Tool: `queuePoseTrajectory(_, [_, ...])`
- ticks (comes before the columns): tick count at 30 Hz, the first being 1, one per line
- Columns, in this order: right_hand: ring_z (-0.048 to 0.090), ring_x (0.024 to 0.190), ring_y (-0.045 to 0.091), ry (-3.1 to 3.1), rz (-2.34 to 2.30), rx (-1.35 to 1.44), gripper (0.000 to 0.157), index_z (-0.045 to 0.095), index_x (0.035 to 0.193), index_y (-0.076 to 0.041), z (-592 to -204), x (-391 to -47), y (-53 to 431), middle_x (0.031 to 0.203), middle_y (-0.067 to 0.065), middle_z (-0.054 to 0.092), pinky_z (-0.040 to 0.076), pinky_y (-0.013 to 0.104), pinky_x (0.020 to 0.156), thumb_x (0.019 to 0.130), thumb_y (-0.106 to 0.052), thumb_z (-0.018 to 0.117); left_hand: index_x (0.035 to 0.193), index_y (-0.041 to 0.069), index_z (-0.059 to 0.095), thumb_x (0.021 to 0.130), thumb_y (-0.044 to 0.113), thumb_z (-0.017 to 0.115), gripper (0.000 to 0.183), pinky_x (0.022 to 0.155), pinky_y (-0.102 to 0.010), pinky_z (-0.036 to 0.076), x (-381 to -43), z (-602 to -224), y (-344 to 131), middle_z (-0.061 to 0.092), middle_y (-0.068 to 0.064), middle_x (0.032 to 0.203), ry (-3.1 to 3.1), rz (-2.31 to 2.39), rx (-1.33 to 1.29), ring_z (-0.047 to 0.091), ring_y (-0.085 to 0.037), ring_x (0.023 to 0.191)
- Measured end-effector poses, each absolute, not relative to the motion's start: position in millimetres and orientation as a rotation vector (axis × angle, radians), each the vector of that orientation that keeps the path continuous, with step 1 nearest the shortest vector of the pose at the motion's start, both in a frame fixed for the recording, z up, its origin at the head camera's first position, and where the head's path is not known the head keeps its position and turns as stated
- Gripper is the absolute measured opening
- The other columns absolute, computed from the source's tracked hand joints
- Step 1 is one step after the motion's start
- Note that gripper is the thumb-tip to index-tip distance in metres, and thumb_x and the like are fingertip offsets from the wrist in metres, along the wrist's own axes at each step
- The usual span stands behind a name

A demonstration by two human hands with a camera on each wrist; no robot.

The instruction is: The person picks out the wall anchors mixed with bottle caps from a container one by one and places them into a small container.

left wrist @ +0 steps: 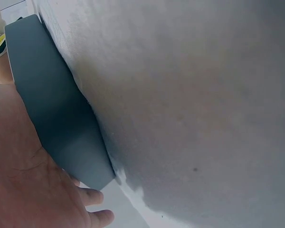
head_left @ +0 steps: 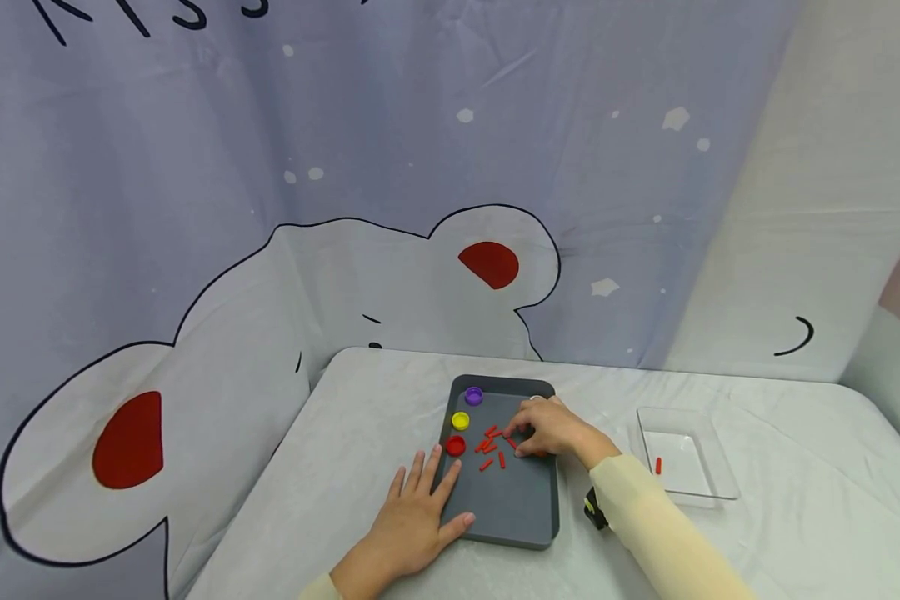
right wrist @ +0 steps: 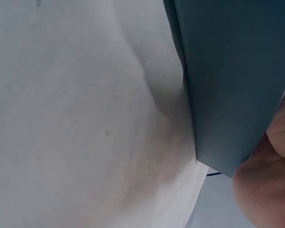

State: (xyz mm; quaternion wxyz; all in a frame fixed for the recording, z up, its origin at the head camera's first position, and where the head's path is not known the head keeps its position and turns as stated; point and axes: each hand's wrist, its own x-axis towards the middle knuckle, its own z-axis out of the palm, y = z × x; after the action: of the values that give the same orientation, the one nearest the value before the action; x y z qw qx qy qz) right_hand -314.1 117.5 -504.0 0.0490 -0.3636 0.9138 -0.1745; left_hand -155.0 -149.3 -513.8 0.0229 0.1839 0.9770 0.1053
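Observation:
A dark grey tray [head_left: 504, 508] lies on the table with several small red sticks [head_left: 487, 464] scattered around its middle. My right hand [head_left: 551, 425] reaches over the tray from the right, thumb and forefinger curled around the ends of one red stick [head_left: 512, 443]. The left hand [head_left: 412, 521] lies with fingers spread at the tray's left edge, fingertips right at the rim and holding nothing. Along the tray's left side stand a purple cup [head_left: 474, 396], a yellow cup [head_left: 461, 421] and a red cup [head_left: 456, 446]. My right hand partly hides a white round piece [head_left: 537, 398].
To the right of the tray stands a clear plastic box [head_left: 708, 492] with one red stick [head_left: 658, 466] in it. A white cloth [head_left: 802, 467] covers the table. Behind it hangs a printed curtain [head_left: 390, 108].

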Motion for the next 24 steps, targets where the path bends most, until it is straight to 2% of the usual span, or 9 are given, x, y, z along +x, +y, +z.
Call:
queuePoseTrajectory(13, [0.05, 0.081, 0.009, 2.836, -0.592, -1.15, 0.023, 0.081, 0.099, -0.018, -505.7, -311.7, 117.7, 0.083, -0.009, 0.06, 0.032, 0.032, 0.076, 0.081, -0.029, 0.086, 0.16, 0.018, 0.035, 0.1, 0.069, 0.037, 0.079, 0.115, -0.067, 0.02, -156.1, -512.6, -149.3, 0.017, -0.017, 0.168, 3.013, 0.334, 0.564, 0.018, -0.044, 0.152])
queuePoseTrajectory(18, [0.052, 0.079, 0.008, 2.817, -0.741, -1.115, 0.02, 0.08, 0.1, -0.014, -503.1, -309.9, 118.3, 0.084, -0.008, 0.062, 0.039, 0.033, 0.078, 0.083, -0.024, 0.084, 0.16, 0.02, 0.033, 0.1, 0.07, 0.037, 0.079, 0.116, -0.065, 0.02, -155.5, -509.8, -148.7, 0.015, -0.015, 0.169, 2.99, 0.319, 0.54, 0.016, -0.043, 0.153])
queuePoseTrajectory(24, [0.051, 0.075, 0.007, 2.762, -1.047, -1.063, 0.019, 0.078, 0.102, -0.008, -498.3, -305.1, 122.3, 0.082, -0.006, 0.059, 0.046, 0.026, 0.068, 0.086, -0.018, 0.082, 0.161, 0.02, 0.032, 0.1, 0.07, 0.036, 0.079, 0.116, -0.065, 0.02, -155.8, -509.5, -148.0, 0.014, -0.015, 0.169, 2.986, 0.32, 0.535, 0.016, -0.043, 0.153])
